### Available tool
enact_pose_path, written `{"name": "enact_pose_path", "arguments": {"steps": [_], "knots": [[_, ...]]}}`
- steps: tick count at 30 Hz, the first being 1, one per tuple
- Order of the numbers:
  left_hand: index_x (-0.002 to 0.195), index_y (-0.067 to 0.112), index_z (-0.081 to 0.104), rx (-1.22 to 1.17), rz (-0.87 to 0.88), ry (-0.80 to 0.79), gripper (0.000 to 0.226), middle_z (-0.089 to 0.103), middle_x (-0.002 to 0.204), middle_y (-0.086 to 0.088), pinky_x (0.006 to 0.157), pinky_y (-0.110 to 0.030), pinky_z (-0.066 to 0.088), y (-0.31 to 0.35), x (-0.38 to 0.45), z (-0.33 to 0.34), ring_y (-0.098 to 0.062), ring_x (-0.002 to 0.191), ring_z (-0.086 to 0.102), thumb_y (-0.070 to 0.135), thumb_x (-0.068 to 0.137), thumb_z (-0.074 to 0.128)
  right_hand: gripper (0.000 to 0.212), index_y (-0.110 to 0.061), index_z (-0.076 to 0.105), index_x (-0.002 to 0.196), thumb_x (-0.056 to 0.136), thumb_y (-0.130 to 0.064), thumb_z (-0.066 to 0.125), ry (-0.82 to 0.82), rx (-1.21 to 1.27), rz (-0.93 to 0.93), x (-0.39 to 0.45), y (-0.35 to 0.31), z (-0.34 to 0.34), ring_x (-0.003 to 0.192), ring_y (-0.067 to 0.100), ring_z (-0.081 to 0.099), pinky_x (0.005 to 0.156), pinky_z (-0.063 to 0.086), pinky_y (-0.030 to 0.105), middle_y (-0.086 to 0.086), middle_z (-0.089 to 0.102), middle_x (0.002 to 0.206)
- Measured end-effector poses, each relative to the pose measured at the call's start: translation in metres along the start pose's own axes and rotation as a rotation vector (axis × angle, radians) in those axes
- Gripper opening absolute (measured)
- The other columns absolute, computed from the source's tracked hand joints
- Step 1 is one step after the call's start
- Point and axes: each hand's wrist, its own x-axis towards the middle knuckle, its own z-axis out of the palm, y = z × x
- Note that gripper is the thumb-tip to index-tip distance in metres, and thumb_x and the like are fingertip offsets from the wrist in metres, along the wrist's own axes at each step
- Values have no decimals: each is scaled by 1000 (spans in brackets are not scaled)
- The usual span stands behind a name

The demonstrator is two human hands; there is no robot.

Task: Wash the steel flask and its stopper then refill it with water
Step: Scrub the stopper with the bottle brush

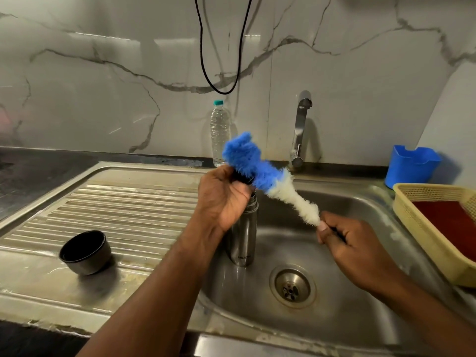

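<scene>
Dark counter (38, 173) at far left, carrying the steel sink unit. On the ribbed drainboard (123, 210), a black-lined steel cup lid (85, 252) lies tilted on its side, mouth facing up and left, well apart from the hands. Left hand (224, 199) is raised over the basin edge; its grip is clenched round a small dark object, apparently the stopper (243, 178), mostly hidden by fingers and bristles. The blue end of a bottle brush (260, 171) presses against that object. Just below and behind the left hand, the steel flask (243, 240) stands upright inside the sink basin (347, 253), mouth open, left of the drain (292, 286). Behind it, a clear plastic water bottle (220, 132) with a teal cap stands on the back ledge. The brush slopes down to the right, blue bristles giving way to white. Right hand (345, 235) grips the brush handle just below the white bristles, fingers curled round it. Tap (300, 130) rises behind the basin; no water visible from it. At far right, a blue plastic holder (409, 168) and a yellow basket (422, 220) with a red interior.
</scene>
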Motion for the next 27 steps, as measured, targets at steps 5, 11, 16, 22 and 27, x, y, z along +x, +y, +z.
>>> {"name": "enact_pose_path", "arguments": {"steps": [5,11,16,22,27], "knots": [[127,-3,57,52,41,-72,38,57,140,-26,121,-53,38,3,-2,2,-41,143,50,1,89,53,35,-16,57,69,103,-15,53,9,45,12,1,2,1,49,9,44,49,34,20,-2,48,54],[122,-3,60,63,38,0,33,67,126,-24,111,-53,49,0,-1,4,-36,122,63,-1,90,52,36,-15,57,68,103,-14,54,-13,69,4,1,3,2,50,9,43,50,33,20,-2,48,54],[120,6,63,175,79,55,23,69,118,-16,93,-40,51,3,0,0,-27,110,63,14,99,60,36,-16,57,67,103,-18,52,10,59,52,1,4,2,49,8,43,50,34,24,-3,48,53],[118,0,64,151,125,1,21,71,121,-20,105,-44,55,3,-1,0,-32,114,70,8,101,54,35,-15,57,68,103,-19,53,44,66,88,2,3,1,49,8,42,51,35,25,-3,47,53],[119,0,63,195,130,9,22,71,116,-19,108,-52,51,1,2,-1,-33,112,70,1,100,51,34,-18,56,68,103,-19,53,23,-3,11,0,0,2,49,10,45,51,35,27,-6,48,53]]}}
